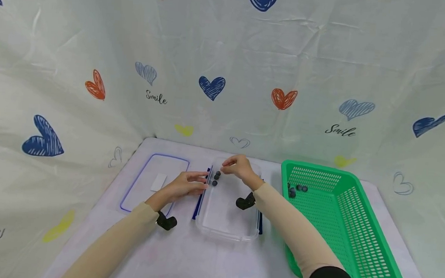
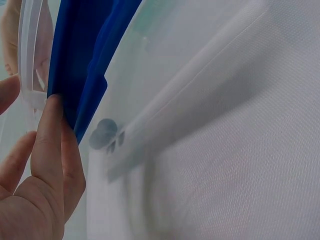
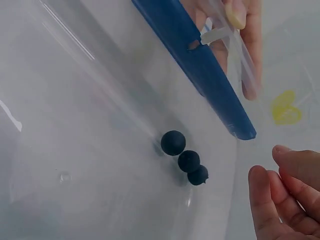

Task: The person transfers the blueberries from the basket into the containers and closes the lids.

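Note:
A clear plastic box [image 1: 227, 213] stands on the table with blue side latches. My left hand [image 1: 184, 185] is at its left wall, fingers against the blue latch [image 2: 82, 55] and a fingertip over the rim, holding the edge. Three dark blueberries [image 3: 173, 143] lie inside, in a row near the left wall. Above the box's far left corner is my right hand [image 1: 240, 167]. In the right wrist view its thumb and fingertips [image 3: 260, 180] are loosely bent and apart, with nothing visible between them.
To the right stands a green slotted basket [image 1: 317, 217] with several blueberries [image 1: 292, 193] at its far left. A clear lid with a blue rim [image 1: 144, 170] lies left of the box, with a white rectangular piece [image 1: 159, 182] on it. A heart-printed curtain [image 1: 190, 35] hangs behind.

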Motion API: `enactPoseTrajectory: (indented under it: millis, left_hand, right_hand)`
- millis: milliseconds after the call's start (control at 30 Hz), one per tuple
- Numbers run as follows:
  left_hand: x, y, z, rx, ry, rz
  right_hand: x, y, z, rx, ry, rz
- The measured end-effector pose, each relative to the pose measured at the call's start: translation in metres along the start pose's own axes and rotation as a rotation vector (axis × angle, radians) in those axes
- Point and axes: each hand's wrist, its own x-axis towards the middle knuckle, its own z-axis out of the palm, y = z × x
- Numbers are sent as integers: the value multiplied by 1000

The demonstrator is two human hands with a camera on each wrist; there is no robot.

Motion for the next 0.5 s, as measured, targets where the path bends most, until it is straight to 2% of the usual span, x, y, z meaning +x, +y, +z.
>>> enactPoseTrajectory:
  millis: [500]
  left_hand:
    - [1, -2, 0, 7, 14, -1]
  right_hand:
    - [-15, -11, -34, 90, -37, -113]
